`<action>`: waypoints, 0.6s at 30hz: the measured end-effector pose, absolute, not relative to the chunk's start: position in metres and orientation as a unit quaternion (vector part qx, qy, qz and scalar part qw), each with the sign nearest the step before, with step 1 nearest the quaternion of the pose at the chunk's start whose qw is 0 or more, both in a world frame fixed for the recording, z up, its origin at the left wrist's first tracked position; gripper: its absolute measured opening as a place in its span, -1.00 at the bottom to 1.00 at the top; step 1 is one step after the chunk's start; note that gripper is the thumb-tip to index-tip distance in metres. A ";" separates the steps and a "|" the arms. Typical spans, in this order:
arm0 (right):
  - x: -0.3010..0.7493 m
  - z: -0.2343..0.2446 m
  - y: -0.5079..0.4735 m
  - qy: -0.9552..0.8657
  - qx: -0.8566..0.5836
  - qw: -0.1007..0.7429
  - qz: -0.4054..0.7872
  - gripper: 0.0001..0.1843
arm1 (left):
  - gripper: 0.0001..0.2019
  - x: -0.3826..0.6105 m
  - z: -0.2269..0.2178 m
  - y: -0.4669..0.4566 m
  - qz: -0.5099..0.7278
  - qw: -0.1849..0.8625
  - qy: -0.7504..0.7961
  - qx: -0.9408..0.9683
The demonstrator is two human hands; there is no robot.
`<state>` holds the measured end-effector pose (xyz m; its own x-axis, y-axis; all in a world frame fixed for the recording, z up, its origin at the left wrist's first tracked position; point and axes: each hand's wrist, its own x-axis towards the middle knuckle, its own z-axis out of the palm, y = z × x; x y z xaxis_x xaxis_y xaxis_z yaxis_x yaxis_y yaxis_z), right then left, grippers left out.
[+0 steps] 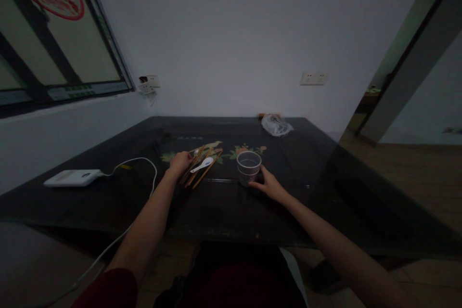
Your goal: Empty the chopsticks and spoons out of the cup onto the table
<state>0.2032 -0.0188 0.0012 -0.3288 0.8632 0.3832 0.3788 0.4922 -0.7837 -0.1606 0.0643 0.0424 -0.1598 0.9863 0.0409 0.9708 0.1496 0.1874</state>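
Upright on the dark table stands a clear plastic cup (249, 166). My right hand (269, 185) grips its right side, thumb low and fingers around the wall. My left hand (179, 163) is closed at the left edge of a loose bunch of wooden chopsticks (208, 169). Its fingertips touch the bunch, but what they pinch is too dim to make out. A white soup spoon (202, 164) with a blue mark lies on the chopsticks. The rounded end of another spoon (197, 152) shows beside my left fingertips.
The black table (224, 211) has a printed flower pattern and meets the wall at the back. A white power bank (74, 178) with a white cable (154, 173) lies at the left. A crumpled plastic bag (276, 125) sits at the back right.
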 end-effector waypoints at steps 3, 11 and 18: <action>0.203 0.001 -0.018 -0.759 -0.406 0.413 0.298 -0.28 | -0.75 -0.162 0.042 0.064 0.087 0.041 0.756 0.647; 0.203 0.002 -0.019 -0.757 -0.401 0.415 0.306 -0.31 | -0.75 -0.169 0.038 0.067 0.089 0.032 0.770 0.631; 0.204 0.001 -0.018 -0.758 -0.407 0.409 0.303 -0.29 | -0.72 -0.172 0.039 0.067 0.102 0.034 0.781 0.615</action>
<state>0.2040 -0.0181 0.0013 -0.3341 0.8657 0.3727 0.3698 0.4841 -0.7930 -0.1715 0.0671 0.0394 -0.2415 0.9676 0.0735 0.9539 0.2228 0.2011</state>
